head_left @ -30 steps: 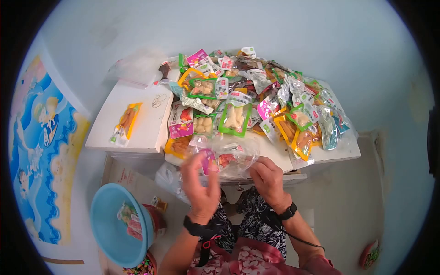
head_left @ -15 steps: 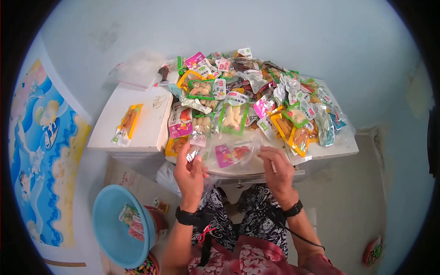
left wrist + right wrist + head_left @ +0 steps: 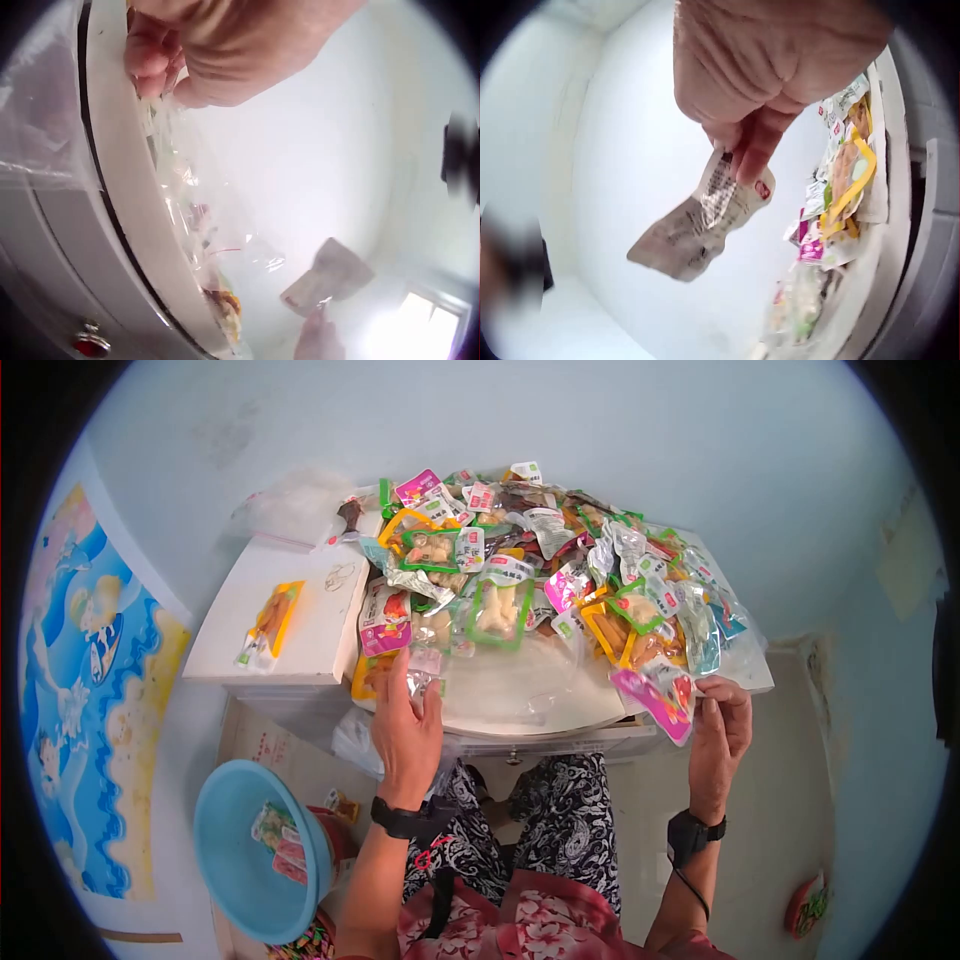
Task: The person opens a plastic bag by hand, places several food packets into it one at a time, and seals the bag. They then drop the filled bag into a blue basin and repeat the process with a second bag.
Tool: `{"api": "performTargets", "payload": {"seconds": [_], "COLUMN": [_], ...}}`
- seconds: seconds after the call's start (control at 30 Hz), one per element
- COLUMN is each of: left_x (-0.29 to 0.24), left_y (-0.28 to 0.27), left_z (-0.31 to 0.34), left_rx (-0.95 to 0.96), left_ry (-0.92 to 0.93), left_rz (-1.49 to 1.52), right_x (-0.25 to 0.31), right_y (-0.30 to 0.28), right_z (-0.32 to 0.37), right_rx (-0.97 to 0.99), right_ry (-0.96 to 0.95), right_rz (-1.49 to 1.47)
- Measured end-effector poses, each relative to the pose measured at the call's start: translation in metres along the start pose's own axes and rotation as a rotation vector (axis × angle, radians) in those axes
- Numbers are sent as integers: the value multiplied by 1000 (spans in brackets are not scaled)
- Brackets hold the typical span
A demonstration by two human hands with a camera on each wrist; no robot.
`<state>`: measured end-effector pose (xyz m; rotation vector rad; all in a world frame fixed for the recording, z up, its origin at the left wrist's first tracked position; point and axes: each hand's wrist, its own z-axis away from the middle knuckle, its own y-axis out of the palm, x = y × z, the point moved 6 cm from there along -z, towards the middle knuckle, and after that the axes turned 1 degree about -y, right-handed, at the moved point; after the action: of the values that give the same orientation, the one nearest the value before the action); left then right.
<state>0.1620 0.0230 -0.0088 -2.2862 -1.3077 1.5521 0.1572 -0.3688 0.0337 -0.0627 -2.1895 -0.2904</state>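
In the head view, my right hand (image 3: 720, 745) pinches a pink and white packet (image 3: 657, 698) by one end, over the right front of the table. The packet's grey printed back (image 3: 697, 225) hangs from the fingers of my right hand (image 3: 772, 60) in the right wrist view. At the table's front left, my left hand (image 3: 406, 740) holds the edge of a clear plastic bag (image 3: 535, 672) that spreads over the white top. Thumb and fingers of my left hand (image 3: 232, 45) close on the clear film (image 3: 217, 202) in the left wrist view.
Many food packets (image 3: 500, 610) are heaped behind the hands. One yellow-edged packet (image 3: 272, 622) lies alone on the left surface (image 3: 225, 630), below a crumpled clear bag (image 3: 292, 510). A blue basin (image 3: 240, 850) with packets inside stands at lower left.
My right hand has moved right, away from the clear bag, and now carries the pink and white packet that was inside the bag. My left hand stays at the bag's left side.
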Motion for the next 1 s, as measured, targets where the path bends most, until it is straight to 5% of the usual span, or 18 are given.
{"api": "performTargets", "payload": {"seconds": [0.17, 0.2, 0.3, 0.43, 0.63, 0.77, 0.83, 1.0], "left_x": [-41, -39, -62, -94, -83, -76, -93, -121], "left_y": [-39, -46, -42, -10, -3, -4, -1, 23], "left_z": [12, 15, 30, 63, 73, 53, 51, 61], "left_rx": [-235, -161, 426, 1042, 704, 219, 205, 300], "left_ry": [371, 219, -419, -322, -635, -456, -348, -193], "left_rz": [-351, -153, 667, 880, 1113, 1119, 1066, 976], "right_x": [4, 1, 2, 7, -2, -4, 13, 11], "right_y": [24, 31, 67, 117, 116, 95, 102, 92], "right_z": [13, 16, 32, 46, 54, 89, 100, 99], "right_rx": [231, 317, 527, 813, 469, 451, 448, 57], "right_ry": [122, 150, 314, 348, 453, 638, 666, 635], "right_rz": [-216, -297, -467, -591, -398, -427, -374, -281]}}
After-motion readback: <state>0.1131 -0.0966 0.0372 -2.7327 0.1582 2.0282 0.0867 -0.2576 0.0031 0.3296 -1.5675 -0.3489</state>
